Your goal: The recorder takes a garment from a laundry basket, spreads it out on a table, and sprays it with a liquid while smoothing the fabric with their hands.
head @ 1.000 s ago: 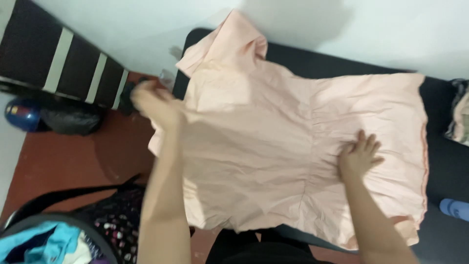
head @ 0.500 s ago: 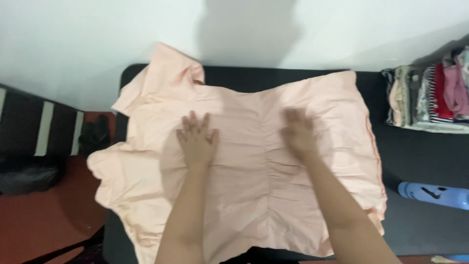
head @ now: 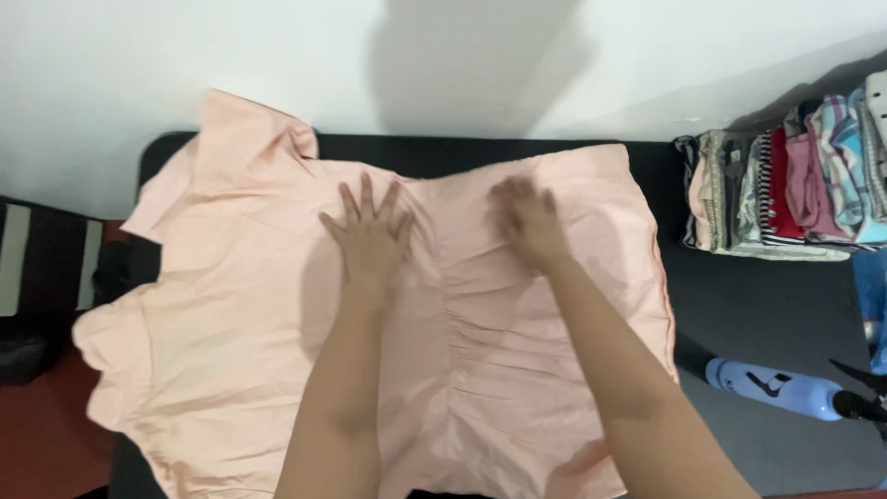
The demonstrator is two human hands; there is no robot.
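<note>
Head view, counted: one peach-pink garment (head: 277, 323), one black table (head: 767, 305), two bare hands, one stack of folded clothes (head: 785, 189) at the far right edge, one white-and-blue bottle-like object (head: 785, 388) lying on its side near the right forearm, one striped dark item (head: 42, 263) at the left.

Compared with half a second ago: both hands further up the cloth, toward the wall; left hand more open; garment a little flatter across the middle.

Left hand (head: 370, 240) flat on the fabric, palm down, fingers spread wide. Right hand (head: 531, 222) also on the fabric, blurred; fingers seemingly close together, but cannot tell for sure.

Garment spread over the table, covering most of its left and middle part, left edge hanging past the table side. Thin and wrinkled, gathered folds down the centre, collar-like flap at the upper left corner, against the white wall (head: 462, 55).
</note>
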